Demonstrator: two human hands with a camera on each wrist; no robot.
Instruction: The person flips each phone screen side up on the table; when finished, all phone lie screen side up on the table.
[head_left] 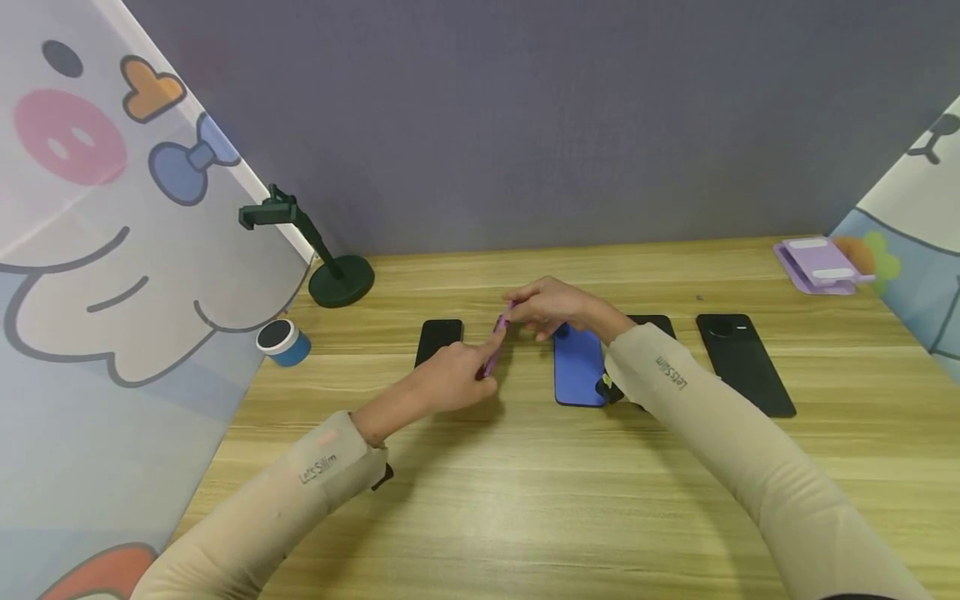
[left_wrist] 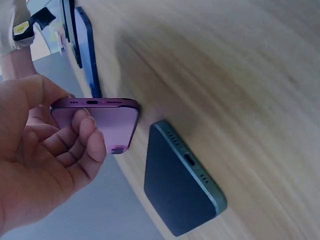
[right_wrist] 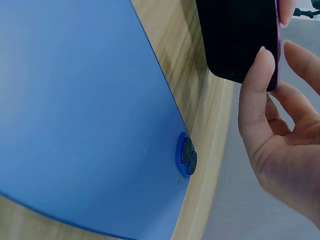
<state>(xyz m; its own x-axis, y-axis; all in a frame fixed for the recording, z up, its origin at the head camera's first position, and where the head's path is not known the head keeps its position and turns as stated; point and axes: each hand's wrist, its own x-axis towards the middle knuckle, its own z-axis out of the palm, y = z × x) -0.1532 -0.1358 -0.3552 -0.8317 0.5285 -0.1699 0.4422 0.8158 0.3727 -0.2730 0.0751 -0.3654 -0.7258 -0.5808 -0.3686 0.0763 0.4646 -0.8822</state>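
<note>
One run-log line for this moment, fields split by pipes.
left hand: holds purple phone | right hand: pinches its other end | blue phone: on table, back up | green-edged phone: screen up

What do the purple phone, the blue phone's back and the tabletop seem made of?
Purple phone: back likely glass or plastic, smooth, with a pale sheen.
Blue phone: back possibly satin glass or plastic; even colour, soft highlight.
Tabletop: wood or wood-look laminate; streaky grain, soft light patches.
</note>
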